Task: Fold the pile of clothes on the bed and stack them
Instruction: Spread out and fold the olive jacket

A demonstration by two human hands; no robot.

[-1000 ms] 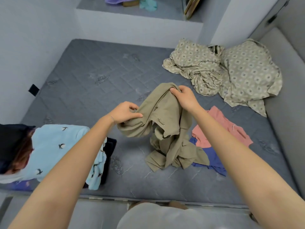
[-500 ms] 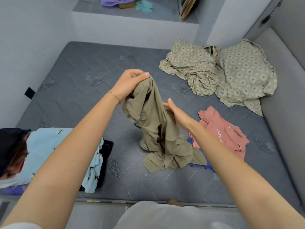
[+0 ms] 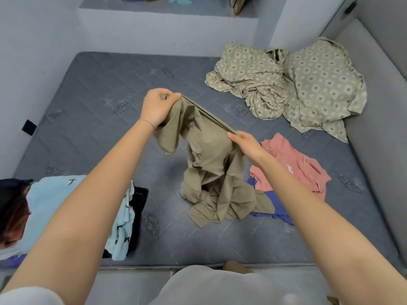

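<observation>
Though under clothes (image 3: 211,164), grey mattress (image 3: 99,139) between pale walls (image 3: 33,62).

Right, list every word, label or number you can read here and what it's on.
Pink shirt: one short line of white lettering, too small and skewed to read.
Khaki garment, light blue garment: no text visible; the blue one bears only bird shapes.
</observation>
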